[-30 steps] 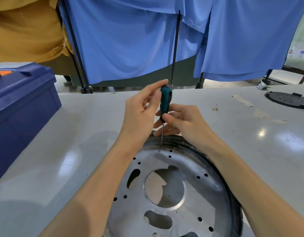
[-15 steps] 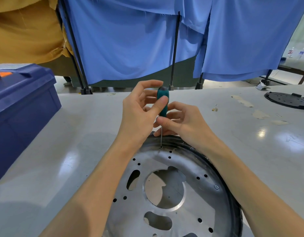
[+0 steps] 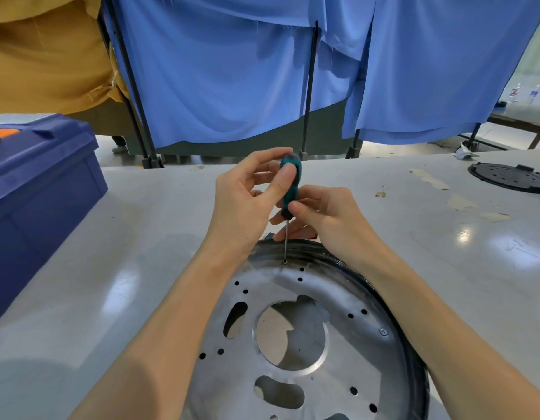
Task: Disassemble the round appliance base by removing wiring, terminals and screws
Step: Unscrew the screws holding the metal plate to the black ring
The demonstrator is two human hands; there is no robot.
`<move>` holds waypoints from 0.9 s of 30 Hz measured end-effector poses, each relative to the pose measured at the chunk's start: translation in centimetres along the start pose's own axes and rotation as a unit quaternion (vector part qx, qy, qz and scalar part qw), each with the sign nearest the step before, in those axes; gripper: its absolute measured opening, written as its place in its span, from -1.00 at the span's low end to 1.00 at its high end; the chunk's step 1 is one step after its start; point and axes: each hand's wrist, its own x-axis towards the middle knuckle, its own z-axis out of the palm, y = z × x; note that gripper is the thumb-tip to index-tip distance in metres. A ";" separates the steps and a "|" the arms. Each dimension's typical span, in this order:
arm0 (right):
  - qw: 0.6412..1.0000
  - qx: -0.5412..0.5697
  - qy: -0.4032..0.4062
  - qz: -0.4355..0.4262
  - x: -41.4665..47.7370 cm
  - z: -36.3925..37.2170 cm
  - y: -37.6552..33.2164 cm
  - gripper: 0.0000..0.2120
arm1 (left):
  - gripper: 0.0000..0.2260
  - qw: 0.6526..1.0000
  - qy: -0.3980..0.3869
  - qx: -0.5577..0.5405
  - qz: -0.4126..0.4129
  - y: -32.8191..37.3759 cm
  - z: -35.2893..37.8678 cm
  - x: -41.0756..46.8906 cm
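**Head view, screw removal.** The round appliance base (image 3: 362, 353) lies flat on the grey table (image 3: 141, 237) at 6 o'clock in the view, metal plate upward, ringed by a dark outer rim. A slim screwdriver (image 3: 294, 184) stands nearly upright, its tip seated in a small screw (image 3: 285, 261) at 12 o'clock on the plate, just inside the rim. The left hand (image 3: 247, 204) pinches the top of the teal handle between thumb and fingers. The right hand (image 3: 332, 219) pinches the handle's lower end, where the shaft begins. A second screw (image 3: 383, 331) sits at about 3 o'clock on the plate.

The plate appears to be stiff sheet metal, probably heavy enough to stay put under the tool's pressure. Its punched holes and cut-outs may have sharp edges, so the dark rim is the better place to take hold when turning or lifting it. The screw is tiny and likely to roll away once freed.

A blue toolbox (image 3: 41, 189) sits at 9 o'clock and a black round cover (image 3: 508, 177) at 2 o'clock.
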 end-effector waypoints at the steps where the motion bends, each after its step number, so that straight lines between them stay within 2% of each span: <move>1: 1.000 0.000 -0.001 0.003 0.0 0.0 -0.1 -0.87 | -0.83 1.000 -0.002 -0.014 -0.007 -0.1 0.0 0.1; 3: 1.000 0.004 -0.006 0.001 -0.1 0.0 -0.2 -0.89 | -0.82 0.999 -0.010 -0.043 -0.010 0.0 -0.1 0.0; 6: 1.000 -0.006 -0.007 -0.003 0.0 0.1 -0.2 -0.74 | -0.76 1.000 -0.005 -0.006 0.008 0.0 -0.1 0.0; 8: 1.000 -0.004 -0.008 -0.003 0.0 0.1 -0.2 -0.79 | -0.77 1.000 0.001 0.023 0.006 -0.1 0.0 0.1; 10: 1.000 0.005 -0.008 0.005 0.0 0.0 0.0 -0.88 | -0.84 1.000 -0.003 0.007 -0.002 -0.1 0.0 0.2; 12: 1.000 0.002 -0.010 0.010 0.0 0.1 -0.1 -0.84 | -0.88 1.000 -0.012 -0.021 -0.011 -0.1 0.1 0.2; 15: 1.000 0.005 -0.012 0.008 0.0 0.1 -0.1 -0.89 | -0.86 0.998 -0.018 -0.053 -0.009 -0.1 0.0 0.1; 18: 1.000 -0.003 -0.012 0.005 0.0 0.2 -0.1 -0.79 | -0.78 1.000 -0.006 0.009 0.003 -0.3 0.1 0.1; 21: 1.000 0.003 -0.013 0.012 0.0 0.0 0.0 -0.87 | -0.82 1.000 -0.021 0.008 -0.007 -0.3 0.0 0.1; 24: 1.000 0.010 -0.014 0.012 -0.1 0.1 -0.2 -0.85 | -0.83 0.998 -0.030 -0.052 -0.028 -0.2 -0.1 0.1; 27: 1.000 -0.007 -0.013 0.005 0.0 0.1 -0.3 -0.73 | -0.77 1.000 -0.021 -0.019 -0.008 -0.2 -0.1 0.1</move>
